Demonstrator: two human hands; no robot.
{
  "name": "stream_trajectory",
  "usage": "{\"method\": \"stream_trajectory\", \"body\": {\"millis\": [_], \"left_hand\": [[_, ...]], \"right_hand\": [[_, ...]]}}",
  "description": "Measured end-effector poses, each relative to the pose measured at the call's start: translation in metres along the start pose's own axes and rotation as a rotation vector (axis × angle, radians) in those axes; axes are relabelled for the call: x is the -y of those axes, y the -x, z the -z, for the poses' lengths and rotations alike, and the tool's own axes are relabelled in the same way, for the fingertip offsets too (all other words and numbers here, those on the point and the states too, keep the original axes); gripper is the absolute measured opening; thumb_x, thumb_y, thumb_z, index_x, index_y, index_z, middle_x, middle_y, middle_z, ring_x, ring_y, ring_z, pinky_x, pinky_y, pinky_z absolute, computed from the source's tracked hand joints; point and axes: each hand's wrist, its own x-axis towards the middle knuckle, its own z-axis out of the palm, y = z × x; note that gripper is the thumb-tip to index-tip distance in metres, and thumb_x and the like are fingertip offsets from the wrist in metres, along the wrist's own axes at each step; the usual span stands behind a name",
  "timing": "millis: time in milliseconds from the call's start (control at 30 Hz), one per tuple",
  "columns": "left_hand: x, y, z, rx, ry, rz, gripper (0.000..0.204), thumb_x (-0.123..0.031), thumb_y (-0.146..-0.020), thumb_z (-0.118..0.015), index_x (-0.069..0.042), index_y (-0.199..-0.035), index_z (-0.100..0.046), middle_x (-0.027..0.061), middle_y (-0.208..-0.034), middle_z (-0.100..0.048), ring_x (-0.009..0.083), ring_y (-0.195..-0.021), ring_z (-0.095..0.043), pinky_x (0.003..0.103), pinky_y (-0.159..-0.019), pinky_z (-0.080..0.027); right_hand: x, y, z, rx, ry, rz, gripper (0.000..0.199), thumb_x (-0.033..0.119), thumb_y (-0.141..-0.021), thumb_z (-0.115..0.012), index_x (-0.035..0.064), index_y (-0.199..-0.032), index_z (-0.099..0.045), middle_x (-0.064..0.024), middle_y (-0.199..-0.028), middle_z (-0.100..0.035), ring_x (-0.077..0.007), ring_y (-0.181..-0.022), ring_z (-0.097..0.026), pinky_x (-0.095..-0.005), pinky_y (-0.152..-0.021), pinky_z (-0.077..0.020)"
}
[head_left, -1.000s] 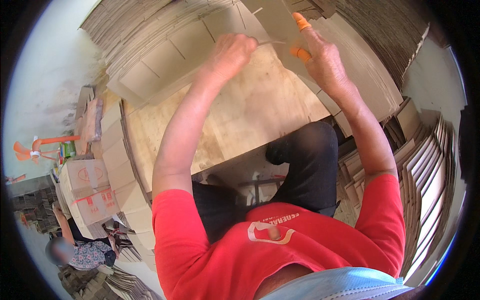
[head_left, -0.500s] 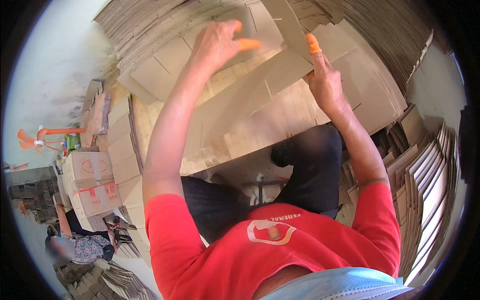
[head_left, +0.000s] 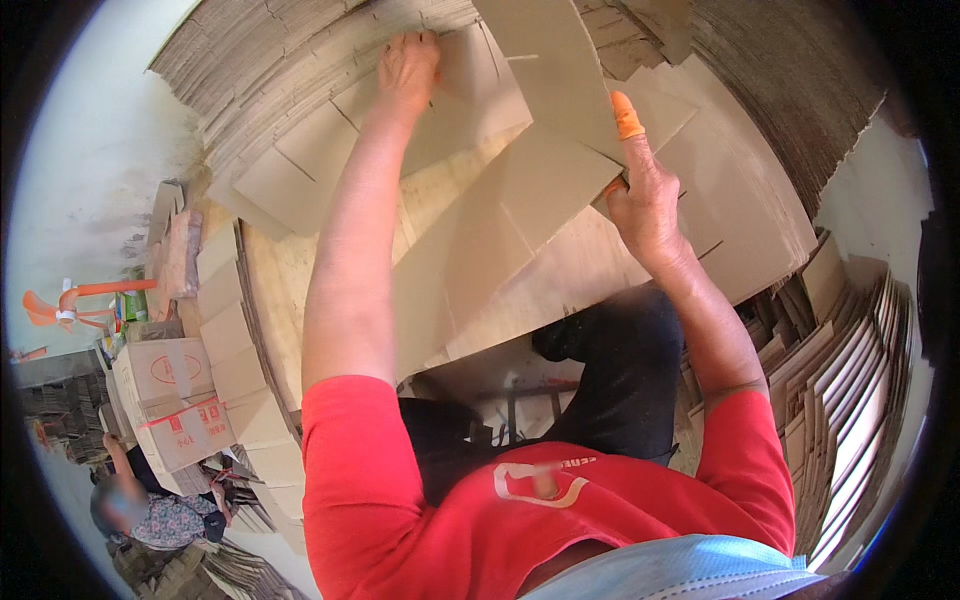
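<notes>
My right hand (head_left: pixel 648 205), an orange finger cot on its thumb, is closed on a long cardboard strip (head_left: pixel 555 75) that rises toward the far side. A second cardboard strip (head_left: pixel 500 225) crosses it at the hand and slants down to the near left over the wooden tabletop (head_left: pixel 590 270). Further off on the left, my left hand (head_left: pixel 408 72) has its fingers curled onto a slotted cardboard sheet (head_left: pixel 480 85) by the far stack. Its fingertips are mostly hidden, with a bit of orange showing at one side.
Tall cardboard stacks (head_left: pixel 270 80) line the far left, and another stack (head_left: pixel 800 90) rises far right. Flat sheets (head_left: pixel 740 190) lie right of my right hand. More cardboard (head_left: pixel 840 370) leans at the right. At left are a carton (head_left: pixel 170 370), an orange fan (head_left: pixel 65 305) and another person (head_left: pixel 170 520).
My left hand has moved away from the strips, further off and left, and its spread fingers have curled onto the slotted sheet. My right hand keeps its hold; the strips have tilted slightly.
</notes>
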Motion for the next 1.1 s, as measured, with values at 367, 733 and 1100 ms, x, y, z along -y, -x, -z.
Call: {"method": "stream_trajectory", "body": {"millis": [367,733,1100], "left_hand": [[-0.004,0.024,0.027,0.069,0.263,-0.030,0.028,-0.011,-0.076,-0.070,-0.014,-0.103,-0.064,0.0107,-0.085,-0.065,0.0327,-0.080,-0.062,0.043,-0.064,-0.050],[-0.029,0.047,0.066,-0.162,0.339,-0.181,0.019,-0.004,-0.072,-0.070,-0.009,-0.089,-0.065,0.0108,-0.073,-0.063,0.0296,-0.072,-0.060,0.041,-0.058,-0.048],[-0.069,0.093,0.133,-0.258,0.511,-0.319,0.013,-0.005,-0.073,-0.069,-0.007,-0.083,-0.062,0.0080,-0.066,-0.058,0.0210,-0.068,-0.057,0.033,-0.054,-0.047]], "right_hand": [[0.007,-0.002,0.006,-0.042,-0.039,0.046,0.086,-0.012,-0.073,-0.063,0.0161,-0.147,-0.029,-0.0194,-0.103,-0.065,-0.0298,-0.083,-0.067,-0.0338,-0.075,-0.0553],[0.008,0.012,0.011,0.031,-0.010,0.080,0.085,-0.007,-0.073,-0.062,0.0137,-0.147,-0.026,-0.0235,-0.099,-0.062,-0.0369,-0.079,-0.064,-0.0377,-0.072,-0.0544],[0.005,0.024,0.004,0.117,0.205,0.038,0.092,-0.006,-0.072,-0.057,0.0134,-0.150,-0.013,-0.0218,-0.095,-0.061,-0.0392,-0.072,-0.061,-0.0430,-0.062,-0.0507]]}}
